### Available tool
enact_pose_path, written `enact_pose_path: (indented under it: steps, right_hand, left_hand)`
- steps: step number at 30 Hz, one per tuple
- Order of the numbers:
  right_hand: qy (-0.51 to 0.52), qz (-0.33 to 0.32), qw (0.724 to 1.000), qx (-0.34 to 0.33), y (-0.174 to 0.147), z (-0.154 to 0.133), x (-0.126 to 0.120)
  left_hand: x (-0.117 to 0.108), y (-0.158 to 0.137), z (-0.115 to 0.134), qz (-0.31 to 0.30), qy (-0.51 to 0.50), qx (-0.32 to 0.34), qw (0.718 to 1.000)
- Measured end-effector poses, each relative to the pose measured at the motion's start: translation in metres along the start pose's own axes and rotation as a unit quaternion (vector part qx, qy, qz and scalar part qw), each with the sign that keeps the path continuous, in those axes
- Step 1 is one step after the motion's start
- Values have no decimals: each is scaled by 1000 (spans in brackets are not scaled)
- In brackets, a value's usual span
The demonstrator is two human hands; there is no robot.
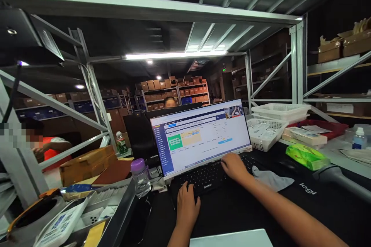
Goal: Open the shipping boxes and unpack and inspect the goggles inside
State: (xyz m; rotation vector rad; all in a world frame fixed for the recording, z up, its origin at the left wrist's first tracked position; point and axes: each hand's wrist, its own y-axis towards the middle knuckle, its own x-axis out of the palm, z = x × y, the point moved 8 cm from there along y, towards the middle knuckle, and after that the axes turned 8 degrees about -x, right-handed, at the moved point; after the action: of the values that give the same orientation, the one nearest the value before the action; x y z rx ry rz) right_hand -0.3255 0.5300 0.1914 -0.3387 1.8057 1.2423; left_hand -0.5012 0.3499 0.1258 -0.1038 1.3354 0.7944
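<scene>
A black keyboard [207, 177] lies on the desk below a lit monitor [199, 135], whose screen shows a web page with a green block and a yellow one. My left hand [188, 202] rests at the keyboard's left end, fingers on or just over the keys and thumb held apart. At the upper right part of the keys is my right hand [234, 166], palm down, its fingers reaching along the keys and partly hidden. Neither hand holds anything. A grey cloth [272, 179] lies beside my right forearm. Close to me, a white flat item [232, 238] sits at the desk's front.
Left of the keyboard stand a purple-capped bottle [141, 177] and a tray [116, 204] of small items. On the right are white baskets [265, 135], a green packet [307, 156] and a grey handled device [344, 181]. Two people are beyond the metal frame [92, 96].
</scene>
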Motion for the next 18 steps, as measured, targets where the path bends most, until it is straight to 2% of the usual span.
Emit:
enact_pose_path:
  steps: [2, 5, 8, 10, 13, 16, 18]
  right_hand:
    - [-22, -9, 998, 50, -7, 56, -23]
    - [-61, -8, 990, 125, -44, 143, -53]
    - [-95, -1, 981, 167, -90, 205, -67]
    - [-106, -1, 979, 174, -112, 229, -64]
    - [-106, 3, 980, 168, -125, 250, -52]
    - [-97, 11, 981, 169, -129, 268, -43]
    - [-87, 13, 981, 175, -134, 280, -38]
  left_hand:
    - [-1, -1, 1, 4, -9, 7, 1000]
    - [-6, -1, 4, 15, -37, 17, 999]
    - [-19, 8, 4, 27, -88, 18, 996]
    - [-36, 18, 6, 26, -132, 26, 991]
    - [-65, 22, 14, -1, -195, 59, 979]
    - [-83, -2, 33, -45, -225, 106, 968]
    - [-78, -33, 55, -103, -205, 154, 961]
